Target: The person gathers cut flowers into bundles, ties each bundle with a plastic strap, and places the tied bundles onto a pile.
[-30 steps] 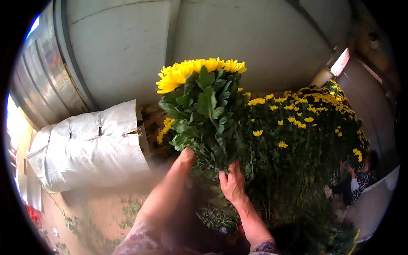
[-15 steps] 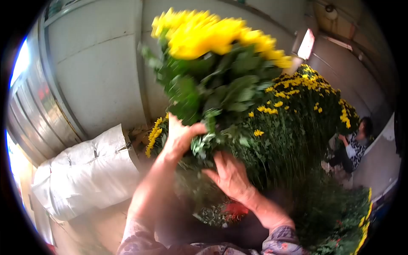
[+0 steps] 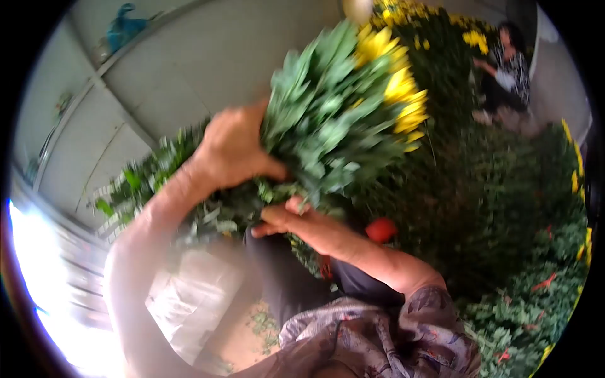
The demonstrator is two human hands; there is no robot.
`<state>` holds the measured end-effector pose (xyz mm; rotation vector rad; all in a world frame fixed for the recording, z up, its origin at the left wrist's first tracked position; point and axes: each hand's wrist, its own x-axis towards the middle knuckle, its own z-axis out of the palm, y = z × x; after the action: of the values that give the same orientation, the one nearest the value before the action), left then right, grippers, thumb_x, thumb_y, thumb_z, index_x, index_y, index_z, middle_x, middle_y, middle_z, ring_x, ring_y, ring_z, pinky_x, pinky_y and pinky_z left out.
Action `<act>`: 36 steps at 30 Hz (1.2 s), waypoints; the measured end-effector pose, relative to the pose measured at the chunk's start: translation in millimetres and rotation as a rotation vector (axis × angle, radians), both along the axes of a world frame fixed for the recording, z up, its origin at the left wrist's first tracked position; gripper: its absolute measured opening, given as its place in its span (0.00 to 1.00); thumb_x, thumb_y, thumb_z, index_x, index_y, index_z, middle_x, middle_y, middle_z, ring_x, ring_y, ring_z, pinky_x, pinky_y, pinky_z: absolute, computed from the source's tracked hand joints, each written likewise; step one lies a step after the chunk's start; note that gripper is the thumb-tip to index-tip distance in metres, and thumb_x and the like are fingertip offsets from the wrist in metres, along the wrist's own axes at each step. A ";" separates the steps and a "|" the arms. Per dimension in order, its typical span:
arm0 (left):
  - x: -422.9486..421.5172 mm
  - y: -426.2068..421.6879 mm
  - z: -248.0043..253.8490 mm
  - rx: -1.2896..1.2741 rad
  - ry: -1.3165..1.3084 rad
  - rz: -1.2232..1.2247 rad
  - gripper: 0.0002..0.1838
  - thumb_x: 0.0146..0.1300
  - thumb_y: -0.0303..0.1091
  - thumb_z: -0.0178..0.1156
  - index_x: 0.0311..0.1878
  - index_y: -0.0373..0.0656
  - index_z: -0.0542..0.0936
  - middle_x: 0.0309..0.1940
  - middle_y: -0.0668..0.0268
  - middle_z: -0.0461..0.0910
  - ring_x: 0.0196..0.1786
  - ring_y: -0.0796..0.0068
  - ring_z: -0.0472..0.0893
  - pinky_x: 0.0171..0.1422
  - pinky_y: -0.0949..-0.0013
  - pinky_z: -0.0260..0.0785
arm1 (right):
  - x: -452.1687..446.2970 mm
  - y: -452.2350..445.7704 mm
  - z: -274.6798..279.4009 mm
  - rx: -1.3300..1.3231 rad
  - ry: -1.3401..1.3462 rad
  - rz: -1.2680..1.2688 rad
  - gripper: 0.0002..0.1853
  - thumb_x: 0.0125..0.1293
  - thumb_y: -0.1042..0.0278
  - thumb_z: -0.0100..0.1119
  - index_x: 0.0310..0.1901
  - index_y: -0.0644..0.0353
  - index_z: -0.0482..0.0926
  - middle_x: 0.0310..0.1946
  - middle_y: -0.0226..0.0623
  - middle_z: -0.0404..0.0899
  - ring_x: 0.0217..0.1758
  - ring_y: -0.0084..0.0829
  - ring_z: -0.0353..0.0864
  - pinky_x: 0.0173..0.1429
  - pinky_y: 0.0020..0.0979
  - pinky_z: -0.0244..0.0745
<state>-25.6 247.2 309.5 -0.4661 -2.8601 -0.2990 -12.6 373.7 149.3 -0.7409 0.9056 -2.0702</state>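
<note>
Yellow flwr bunch (image 3: 340, 113) (tilted), base (image 3: 277, 190) btwn hands (image 3: 233, 143) (image 3: 293, 217)

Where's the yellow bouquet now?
Head view, upper middle: the yellow bouquet is held in the left hand, with the right hand just below it.

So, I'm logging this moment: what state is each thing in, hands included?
Yellow chrysanthemum bunch: held tilted, blooms toward picture right
Left hand: gripping the bunch
Right hand: below the bunch, partly curled, grip unclear
Background chrysanthemums: in bloom
White cover: creased
Co-worker: sitting or crouching
Red object: too blurred to tell
</note>
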 end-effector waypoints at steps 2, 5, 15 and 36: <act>7.3 -4.5 -73.8 0.052 -0.349 0.137 0.41 0.29 0.40 0.74 0.53 0.39 0.73 0.38 0.53 0.81 0.45 0.54 0.80 0.53 0.60 0.71 | 18.9 -7.0 -104.9 0.025 0.214 -0.080 0.19 0.64 0.63 0.61 0.53 0.60 0.71 0.48 0.36 0.76 0.45 0.31 0.81 0.54 0.31 0.76; 26.6 -14.7 -197.2 0.232 -0.536 0.183 0.43 0.29 0.38 0.74 0.56 0.39 0.71 0.41 0.52 0.81 0.46 0.54 0.79 0.55 0.62 0.69 | 54.9 -17.9 -235.8 0.150 0.574 -0.374 0.21 0.64 0.63 0.57 0.59 0.47 0.70 0.34 0.32 0.77 0.33 0.28 0.79 0.38 0.31 0.75; 45.7 -28.8 -288.9 0.473 -0.579 0.252 0.61 0.30 0.35 0.77 0.69 0.38 0.50 0.49 0.53 0.79 0.52 0.58 0.79 0.60 0.64 0.69 | 50.3 66.6 -211.7 0.310 0.430 -0.053 0.13 0.63 0.59 0.62 0.37 0.60 0.74 0.25 0.29 0.72 0.26 0.22 0.71 0.32 0.27 0.70; 57.6 3.3 -246.9 0.150 -0.448 -0.090 0.68 0.21 0.51 0.79 0.72 0.47 0.54 0.71 0.47 0.48 0.73 0.43 0.50 0.71 0.43 0.49 | -79.9 92.1 -164.1 0.608 0.899 -0.955 0.39 0.48 0.59 0.73 0.60 0.65 0.65 0.48 0.46 0.76 0.49 0.43 0.76 0.58 0.40 0.66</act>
<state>31.9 250.5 62.6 -0.5600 -3.2139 -0.7115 -92.6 465.8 -14.7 -1.0049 2.6570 -1.9042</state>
